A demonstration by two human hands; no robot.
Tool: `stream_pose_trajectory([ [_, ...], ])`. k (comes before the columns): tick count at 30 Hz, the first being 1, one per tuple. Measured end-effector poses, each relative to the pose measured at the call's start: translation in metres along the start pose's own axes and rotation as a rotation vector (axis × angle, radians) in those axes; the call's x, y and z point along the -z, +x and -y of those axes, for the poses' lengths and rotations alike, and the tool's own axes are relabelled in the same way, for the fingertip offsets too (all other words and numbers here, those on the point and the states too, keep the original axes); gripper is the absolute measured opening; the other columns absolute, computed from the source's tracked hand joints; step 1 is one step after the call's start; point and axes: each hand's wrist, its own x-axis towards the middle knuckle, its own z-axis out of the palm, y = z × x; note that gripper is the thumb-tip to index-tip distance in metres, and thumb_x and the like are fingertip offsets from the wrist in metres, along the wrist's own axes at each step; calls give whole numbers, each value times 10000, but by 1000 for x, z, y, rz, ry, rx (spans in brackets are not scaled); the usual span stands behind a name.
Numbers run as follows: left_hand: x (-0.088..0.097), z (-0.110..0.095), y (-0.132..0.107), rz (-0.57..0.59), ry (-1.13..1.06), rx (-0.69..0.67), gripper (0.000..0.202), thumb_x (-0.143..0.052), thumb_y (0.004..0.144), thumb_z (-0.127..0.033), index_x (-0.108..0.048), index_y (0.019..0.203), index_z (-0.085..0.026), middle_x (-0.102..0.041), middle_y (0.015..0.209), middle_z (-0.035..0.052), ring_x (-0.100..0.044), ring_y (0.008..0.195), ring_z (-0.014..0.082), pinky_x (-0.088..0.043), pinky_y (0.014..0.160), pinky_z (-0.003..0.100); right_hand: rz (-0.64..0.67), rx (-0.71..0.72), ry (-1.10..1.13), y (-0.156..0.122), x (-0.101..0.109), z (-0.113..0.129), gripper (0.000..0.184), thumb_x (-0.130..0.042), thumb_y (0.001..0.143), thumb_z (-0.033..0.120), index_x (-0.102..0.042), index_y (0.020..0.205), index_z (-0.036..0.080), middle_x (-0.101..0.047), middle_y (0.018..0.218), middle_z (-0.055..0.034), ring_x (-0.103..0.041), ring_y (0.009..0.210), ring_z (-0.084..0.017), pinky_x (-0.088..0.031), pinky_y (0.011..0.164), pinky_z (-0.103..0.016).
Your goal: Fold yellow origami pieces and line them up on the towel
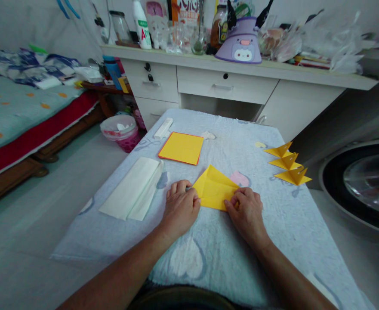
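Note:
A yellow sheet of origami paper (pixel 214 186), creased and partly folded with one corner pointing away from me, lies on the cloth-covered table between my hands. My left hand (pixel 182 207) pinches its left corner, fingers curled. At the right edge, my right hand (pixel 245 211) grips the paper between thumb and bent fingers. Beyond the sheet sits a square stack of yellow paper (pixel 182 147) with red edges showing beneath. Several folded yellow paper pieces (pixel 285 162) with upright points stand in a row at the table's right side.
Left of my hands lies a folded whitish paper or cloth (pixel 133 188). A small white box (pixel 163 128) rests near the far left edge. The patterned tablecloth (pixel 218 254) covers the table. A pink bin (pixel 121 131), a bed (pixel 31 107), a cluttered white desk (pixel 228 82) and a round-doored machine (pixel 366 185) surround it.

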Motion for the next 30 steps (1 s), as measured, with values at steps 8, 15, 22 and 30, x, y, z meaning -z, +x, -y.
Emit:
stream_pose_trajectory([
  [8,0,1,-1,3,7,-4,72,-562,841,-212,-606,784,-211,-556,1124,57,-453,1086,261,-370,901,422,-26,-7,-48,-1,-1,1,149,-632,793,303,-544,853,198,-565,938,-84,-461,887,-267,-344,766,-379],
  [15,0,1,-1,6,-1,4,74,-562,840,-209,-608,782,-211,-553,1119,60,-454,1087,260,-373,894,420,-28,6,-64,0,-1,1,121,-601,804,289,-547,870,203,-562,957,-92,-454,895,-276,-337,765,-386],
  [22,-1,1,0,5,5,2,75,-557,846,-213,-616,800,-212,-554,1123,59,-451,1087,261,-372,886,418,-28,8,-83,1,-1,3,126,-608,801,288,-552,874,202,-553,936,-83,-462,893,-271,-340,771,-381],
  [30,-1,0,0,2,5,6,64,-565,842,-215,-617,804,-213,-549,1132,57,-449,1105,256,-373,907,415,-37,51,-136,4,-2,0,128,-613,807,286,-581,903,208,-562,967,-86,-467,897,-268,-347,756,-377],
])
